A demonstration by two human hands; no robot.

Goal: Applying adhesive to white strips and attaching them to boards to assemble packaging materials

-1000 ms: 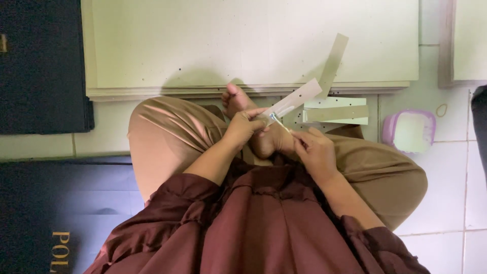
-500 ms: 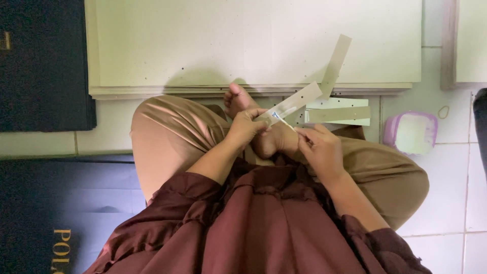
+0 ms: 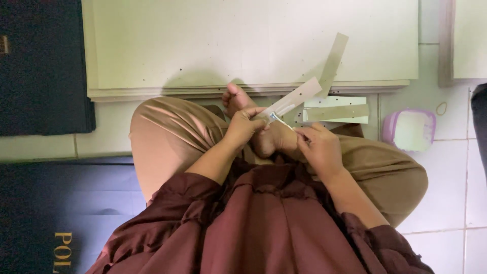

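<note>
I sit cross-legged on a tiled floor in tan trousers and a maroon top. My left hand (image 3: pixel 244 128) pinches the lower end of a long pale cardboard strip (image 3: pixel 296 96) that slants up to the right. My right hand (image 3: pixel 319 148) holds a thin metal tool (image 3: pixel 280 120) whose tip touches the strip near my left fingers. Both hands hover over my crossed feet. What the tool is exactly stays too small to tell.
A stack of large pale boards (image 3: pixel 253 45) lies on the floor ahead. More cardboard strips (image 3: pixel 337 109) rest to the right of the hands, one leaning on the boards (image 3: pixel 332 63). A lilac container (image 3: pixel 409 129) stands at right. Dark mats (image 3: pixel 40 66) lie at left.
The hands and strip stay almost in place; the strip has tilted slightly and the right hand has shifted a little near the strip's lower end.
</note>
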